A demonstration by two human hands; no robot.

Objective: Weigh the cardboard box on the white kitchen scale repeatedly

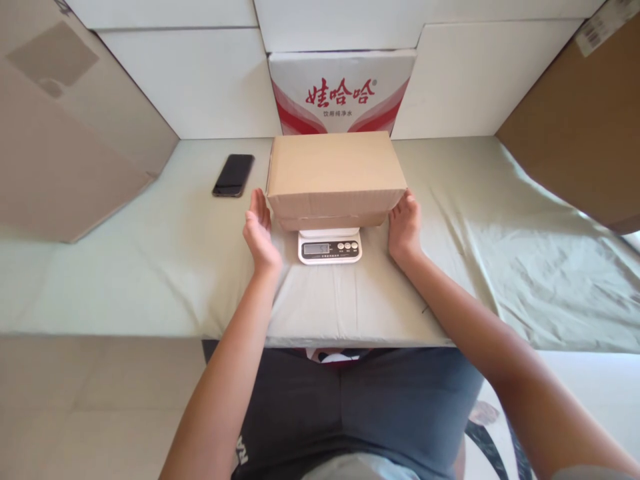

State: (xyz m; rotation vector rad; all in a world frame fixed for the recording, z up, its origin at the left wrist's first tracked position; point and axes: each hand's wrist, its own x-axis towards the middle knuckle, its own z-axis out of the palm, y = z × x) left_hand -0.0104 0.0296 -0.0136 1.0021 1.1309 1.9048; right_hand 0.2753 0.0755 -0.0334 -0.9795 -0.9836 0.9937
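A closed brown cardboard box (336, 167) rests on a small white kitchen scale (330, 259), overhanging it and hiding most of its platform. The scale's front panel shows a lit display with faint digits and several round buttons. By the box's left side is my left hand (261, 233), fingers stretched forward; whether it touches the cardboard I cannot tell. My right hand (406, 223) stands at the front right corner with its fingers extended and partly hidden behind the box. Neither hand is wrapped round the box, whose weight lies on the scale.
A black phone (234, 175) lies left of the box on the pale green cloth (150, 280). White cartons (190, 83) and a red-and-white printed carton (343, 93) form a wall behind. Large brown cartons stand at the left (75, 133) and right (580, 127).
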